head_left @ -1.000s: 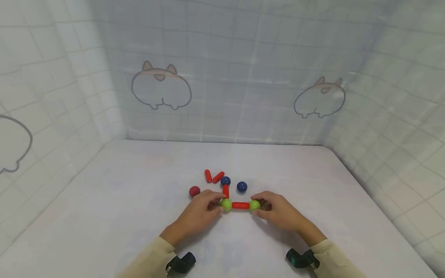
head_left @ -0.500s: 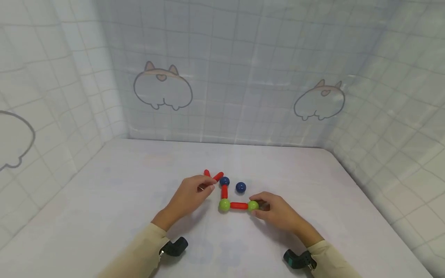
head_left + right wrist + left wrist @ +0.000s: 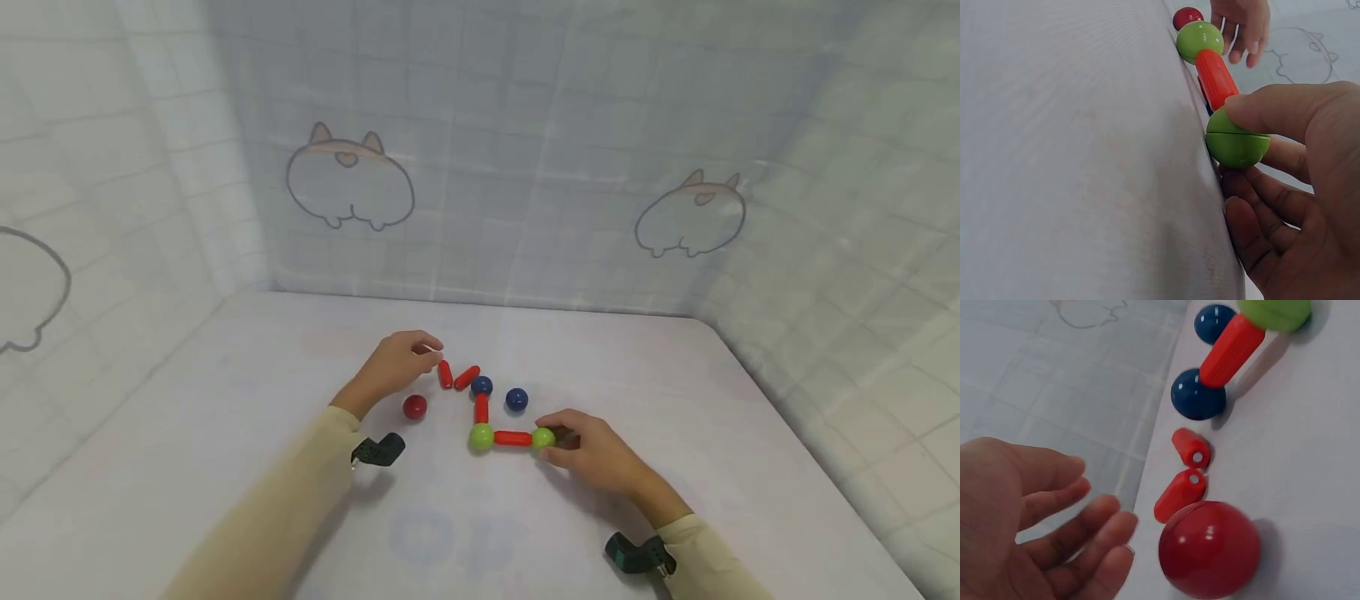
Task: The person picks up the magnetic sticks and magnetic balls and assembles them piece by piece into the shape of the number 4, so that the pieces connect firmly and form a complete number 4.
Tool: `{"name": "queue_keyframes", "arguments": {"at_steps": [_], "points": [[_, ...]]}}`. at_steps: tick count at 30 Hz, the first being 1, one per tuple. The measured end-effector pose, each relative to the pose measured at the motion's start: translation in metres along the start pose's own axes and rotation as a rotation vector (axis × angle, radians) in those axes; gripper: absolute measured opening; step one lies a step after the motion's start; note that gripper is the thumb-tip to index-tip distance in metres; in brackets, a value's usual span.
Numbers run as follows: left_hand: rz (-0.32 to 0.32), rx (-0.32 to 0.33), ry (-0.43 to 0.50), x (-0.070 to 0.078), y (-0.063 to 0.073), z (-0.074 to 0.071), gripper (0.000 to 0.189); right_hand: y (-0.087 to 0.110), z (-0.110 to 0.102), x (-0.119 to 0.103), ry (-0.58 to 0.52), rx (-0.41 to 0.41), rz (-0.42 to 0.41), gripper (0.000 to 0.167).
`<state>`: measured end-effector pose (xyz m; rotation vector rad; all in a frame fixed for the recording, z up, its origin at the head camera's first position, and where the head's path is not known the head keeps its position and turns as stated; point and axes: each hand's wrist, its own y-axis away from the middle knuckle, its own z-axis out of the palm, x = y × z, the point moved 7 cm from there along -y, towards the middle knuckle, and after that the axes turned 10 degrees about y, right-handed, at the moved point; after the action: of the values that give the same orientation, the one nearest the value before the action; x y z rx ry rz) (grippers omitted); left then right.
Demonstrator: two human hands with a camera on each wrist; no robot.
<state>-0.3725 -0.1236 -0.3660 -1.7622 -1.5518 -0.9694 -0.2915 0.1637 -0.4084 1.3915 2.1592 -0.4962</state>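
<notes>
My right hand pinches a green ball between thumb and fingers at the right end of an L-shaped chain. From that ball a red magnetic rod runs left to a second green ball. Another red rod leads away from there to a blue ball. Beside two loose red rods, the left one and the right one, hovers my left hand. Its fingers are loosely bent around nothing, as the left wrist view shows.
A red ball lies on the white tabletop, left of the chain. A second blue ball sits inside the chain's corner. Pale grid-patterned curtains surround the table at the back and sides.
My left hand has let go of the corner green ball and moved left and away, past the red ball to the loose rods. The right hand keeps its pinch on the other green ball.
</notes>
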Motion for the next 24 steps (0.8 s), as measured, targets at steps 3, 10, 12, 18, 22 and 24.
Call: {"name": "queue_keyframes", "arguments": {"at_steps": [3, 10, 12, 18, 22, 24], "points": [[-0.046, -0.032, -0.016, -0.001, -0.008, 0.001, 0.035, -0.001, -0.002, 0.001, 0.002, 0.001, 0.002, 0.037], [-0.147, -0.091, -0.039, -0.011, -0.029, 0.001, 0.037, -0.001, -0.002, 0.004, 0.015, -0.005, -0.008, 0.037], [-0.19, -0.109, -0.032, -0.015, -0.035, 0.004, 0.037, 0.0, -0.003, 0.004, 0.015, 0.001, -0.007, 0.037], [-0.275, -0.146, -0.034, -0.025, -0.043, 0.011, 0.04, 0.0, -0.005, 0.002, 0.007, -0.003, -0.001, 0.036], [-0.298, -0.132, -0.046, -0.026, -0.042, 0.012, 0.04, -0.002, -0.003, 0.003, 0.002, -0.012, 0.001, 0.037], [-0.31, -0.132, -0.048, -0.026, -0.041, 0.013, 0.04, -0.002, -0.002, 0.004, 0.004, -0.011, 0.007, 0.036]]}}
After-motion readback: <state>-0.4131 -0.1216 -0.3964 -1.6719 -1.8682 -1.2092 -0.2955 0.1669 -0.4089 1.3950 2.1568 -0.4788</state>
